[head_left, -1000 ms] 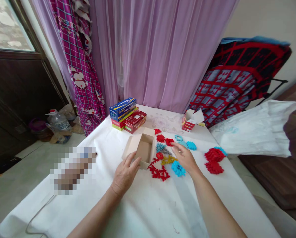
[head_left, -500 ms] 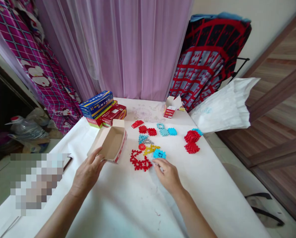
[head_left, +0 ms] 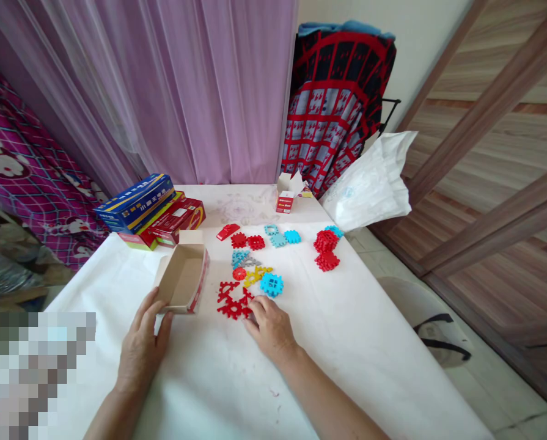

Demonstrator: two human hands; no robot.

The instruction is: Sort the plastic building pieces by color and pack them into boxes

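Note:
My left hand [head_left: 141,342] is at the near left corner of an open cardboard box [head_left: 181,278], with its fingers on the edge and the thumb in front. The box looks empty inside. At the centre of the table, my right hand [head_left: 271,324] closes its fingertips on a red toothed plastic piece [head_left: 246,297], partly hidden by the fingers. Other red toothed pieces [head_left: 231,308] lie right beside it. Just beyond are a blue gear-shaped piece [head_left: 272,285], yellow pieces [head_left: 256,277], a red round piece [head_left: 239,274] and blue and grey triangular pieces [head_left: 240,259].
Blue and red boxes [head_left: 138,201] are stacked at the back left. A small open red box [head_left: 285,201] stands at the back. Red gear pieces [head_left: 327,250] are piled on the right, near a white bag [head_left: 369,183] at the table edge. More red and blue pieces [head_left: 279,239] lie mid-table.
My right hand has moved left from beside the blue gear-shaped piece to the red pieces. One red piece has shifted under its fingers. The view has turned to the right.

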